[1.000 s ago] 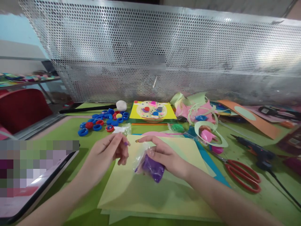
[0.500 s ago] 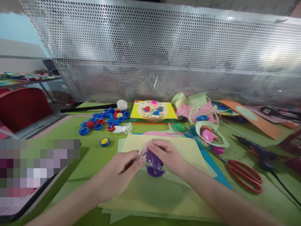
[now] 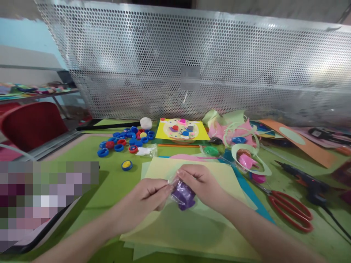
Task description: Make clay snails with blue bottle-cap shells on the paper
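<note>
Both of my hands meet over a pale yellow-green paper sheet [image 3: 192, 233] at the table's middle. A clear plastic bag holding purple clay [image 3: 184, 195] sits between them. My right hand [image 3: 201, 182] grips the bag from above and the right, fingers curled on it. My left hand [image 3: 148, 195] pinches the bag's plastic edge from the left, fingers pressed together. The purple lump hangs just above the paper.
Blue, red and yellow bottle caps [image 3: 128, 138] lie at the back left, a single yellow-blue cap [image 3: 127, 165] nearer. A yellow card with a decorated plate [image 3: 181, 130], paper scraps [image 3: 233, 128], red scissors [image 3: 292, 212] and a glue gun [image 3: 304, 179] lie right. A tablet edge [image 3: 46, 237] lies left.
My left hand, earlier apart from the bag with a tiny purple bit at its fingertips, has moved right and taken the bag's edge. The bag has been lifted slightly.
</note>
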A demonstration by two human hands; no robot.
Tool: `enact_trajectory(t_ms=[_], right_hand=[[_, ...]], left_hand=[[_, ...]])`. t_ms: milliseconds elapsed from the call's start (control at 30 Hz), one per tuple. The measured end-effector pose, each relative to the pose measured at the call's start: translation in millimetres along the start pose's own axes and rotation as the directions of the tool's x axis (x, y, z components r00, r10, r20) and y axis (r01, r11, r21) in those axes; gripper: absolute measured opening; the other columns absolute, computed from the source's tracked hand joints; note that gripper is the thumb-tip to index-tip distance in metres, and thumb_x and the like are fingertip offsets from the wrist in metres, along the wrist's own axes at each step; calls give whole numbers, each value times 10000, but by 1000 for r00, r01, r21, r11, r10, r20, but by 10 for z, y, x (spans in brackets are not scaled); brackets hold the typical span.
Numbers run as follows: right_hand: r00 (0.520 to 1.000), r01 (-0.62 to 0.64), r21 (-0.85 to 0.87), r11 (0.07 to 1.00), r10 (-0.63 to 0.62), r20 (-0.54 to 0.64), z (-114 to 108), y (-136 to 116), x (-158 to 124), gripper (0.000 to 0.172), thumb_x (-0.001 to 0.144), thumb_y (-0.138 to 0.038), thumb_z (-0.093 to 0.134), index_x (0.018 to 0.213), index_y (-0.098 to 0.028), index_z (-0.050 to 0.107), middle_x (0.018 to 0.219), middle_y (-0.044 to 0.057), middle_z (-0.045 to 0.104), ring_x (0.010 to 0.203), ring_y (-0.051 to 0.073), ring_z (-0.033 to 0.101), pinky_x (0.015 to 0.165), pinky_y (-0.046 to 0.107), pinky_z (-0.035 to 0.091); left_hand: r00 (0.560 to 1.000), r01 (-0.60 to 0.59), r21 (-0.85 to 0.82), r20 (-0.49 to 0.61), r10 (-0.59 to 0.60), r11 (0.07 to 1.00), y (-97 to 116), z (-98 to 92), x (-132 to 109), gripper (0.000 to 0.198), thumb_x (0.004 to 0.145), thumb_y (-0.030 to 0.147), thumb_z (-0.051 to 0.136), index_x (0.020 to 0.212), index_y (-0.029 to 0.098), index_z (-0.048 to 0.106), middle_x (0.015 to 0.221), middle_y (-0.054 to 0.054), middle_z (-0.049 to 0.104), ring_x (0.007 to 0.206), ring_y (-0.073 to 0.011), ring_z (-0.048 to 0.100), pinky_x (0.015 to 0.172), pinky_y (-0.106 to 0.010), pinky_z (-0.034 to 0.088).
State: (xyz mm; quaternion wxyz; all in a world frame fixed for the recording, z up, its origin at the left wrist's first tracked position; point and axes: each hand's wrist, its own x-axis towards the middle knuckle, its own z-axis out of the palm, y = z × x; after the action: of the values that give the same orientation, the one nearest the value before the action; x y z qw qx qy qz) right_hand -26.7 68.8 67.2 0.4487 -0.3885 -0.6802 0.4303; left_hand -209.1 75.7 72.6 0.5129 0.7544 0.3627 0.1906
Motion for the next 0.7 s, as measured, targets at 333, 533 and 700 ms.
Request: enact_trajectory(t_ms=[333,533,700], right_hand=[[996,-83,-4,997,83,34,73,40,-19,256,798,-381,561,649,-177,607,623,-4,595,580,108,507,556,215,395],[999,-40,-194,980,33,-42,47,-1,-23,231,780,-321,537,598,-185,578,591,-13,586,573,110,516,573,220,414],[975,-194,-390,900,133,-178,-236,174,133,330,839,-413,424,721,-177,624,688,27,647,606,158,584,544,250,438]], left_hand=[[1000,-4,104,-6,4,995,42,-46,-24,337,852,336,333,545,232,240,518,84,238,481,-94,208,460,-265,189],[1000,22,200,-26,-17,980,66,-48,-6,366,852,426,316,550,229,252,522,80,248,477,-95,248,463,-252,224],[952,143,371,-304,-25,917,75,-440,6,396,783,557,468,619,239,298,574,75,340,515,-117,351,489,-248,277]])
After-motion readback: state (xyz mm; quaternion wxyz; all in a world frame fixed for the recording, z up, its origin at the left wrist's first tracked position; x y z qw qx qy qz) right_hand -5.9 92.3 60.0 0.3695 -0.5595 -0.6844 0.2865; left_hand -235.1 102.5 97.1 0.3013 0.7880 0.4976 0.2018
